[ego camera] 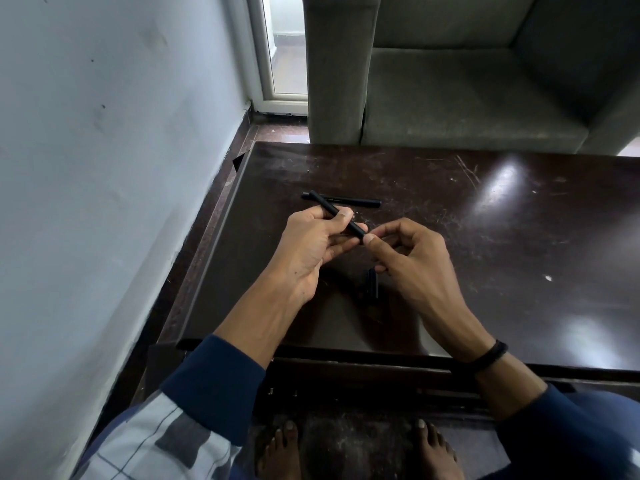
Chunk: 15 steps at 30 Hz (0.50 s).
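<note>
My left hand (317,242) grips a black pen (323,204) between thumb and fingers, above the dark table (485,237). The pen slants from upper left to lower right. My right hand (405,261) pinches the pen's lower right end with thumb and forefinger. A second black pen (356,201) lies flat on the table just beyond my hands. A small black piece, maybe a cap (372,284), lies on the table under my right hand.
A white wall (104,168) runs close along the table's left side. A grey sofa (467,81) stands behind the table's far edge. My bare feet (353,448) rest on the floor below the near edge.
</note>
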Motion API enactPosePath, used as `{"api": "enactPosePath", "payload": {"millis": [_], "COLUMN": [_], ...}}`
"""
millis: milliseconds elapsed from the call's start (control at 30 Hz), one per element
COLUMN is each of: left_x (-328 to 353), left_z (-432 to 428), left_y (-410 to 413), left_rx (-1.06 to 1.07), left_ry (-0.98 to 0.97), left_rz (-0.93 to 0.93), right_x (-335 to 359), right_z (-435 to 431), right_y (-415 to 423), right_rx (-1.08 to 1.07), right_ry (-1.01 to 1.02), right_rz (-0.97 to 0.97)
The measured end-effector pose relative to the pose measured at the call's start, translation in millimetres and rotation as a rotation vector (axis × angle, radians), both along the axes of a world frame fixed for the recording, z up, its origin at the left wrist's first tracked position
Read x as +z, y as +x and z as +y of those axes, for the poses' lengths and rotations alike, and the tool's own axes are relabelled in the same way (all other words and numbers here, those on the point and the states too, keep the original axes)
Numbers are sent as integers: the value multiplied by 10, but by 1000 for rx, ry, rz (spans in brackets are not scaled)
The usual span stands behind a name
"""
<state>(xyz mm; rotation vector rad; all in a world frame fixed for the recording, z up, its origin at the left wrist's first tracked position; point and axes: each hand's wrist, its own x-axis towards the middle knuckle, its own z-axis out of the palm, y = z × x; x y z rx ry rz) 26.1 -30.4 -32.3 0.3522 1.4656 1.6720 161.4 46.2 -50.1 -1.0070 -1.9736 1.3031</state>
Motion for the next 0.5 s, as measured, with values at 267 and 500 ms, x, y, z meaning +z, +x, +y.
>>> {"api": "enactPosePath", "payload": {"millis": [267, 500], "left_x": [-6, 3], "left_z": [1, -2], "left_y": [5, 12], "left_rx": [2, -8], "left_ry": [2, 8], "left_rz": [2, -13], "right_x": [-6, -19], "right_z": [4, 12], "right_y": [3, 8], "right_rx": [9, 8], "right_ry": [-1, 9], "right_rz": [4, 2]}}
